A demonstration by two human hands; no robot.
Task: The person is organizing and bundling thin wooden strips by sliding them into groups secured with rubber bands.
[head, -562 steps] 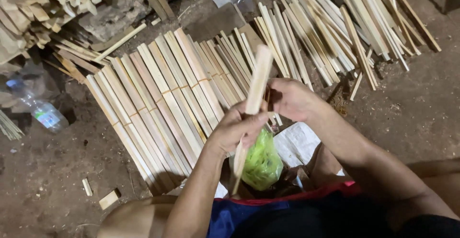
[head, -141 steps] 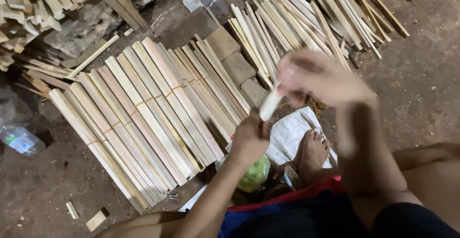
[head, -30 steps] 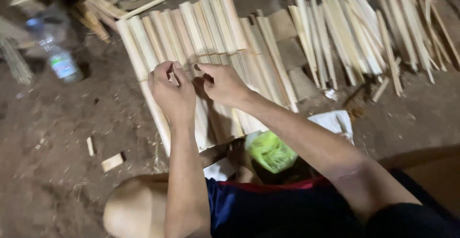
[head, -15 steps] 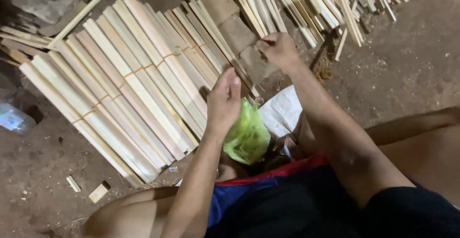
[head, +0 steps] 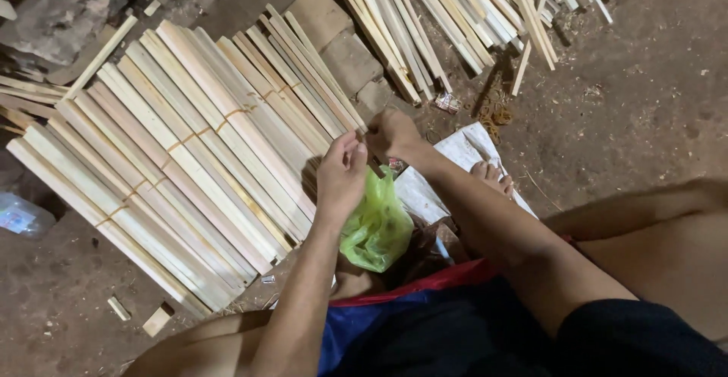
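My right hand [head: 392, 134] is curled over the near end of a thin wooden slat [head: 327, 81] at the right edge of the slat pile. Just below it, my left hand [head: 341, 178] has its fingers pressed together, tips close to the right hand; I cannot see whether anything is between them. A crumpled green plastic bag [head: 377, 229] lies under both hands, by my lap. The bundled slats [head: 174, 164], pale wood tied with rubber bands, lie side by side to the left of my hands.
Loose thin sticks [head: 455, 13] are heaped at the top right. A white sack [head: 455, 153] lies under my bare foot [head: 491, 176]. A plastic bottle [head: 19, 218] sits at the far left, small wood offcuts [head: 155, 320] on the dirt floor, and rough logs [head: 53, 1] at top left.
My right hand has drawn back from the far slats to their near ends. My left hand has come up beside it. The view has shifted slightly.
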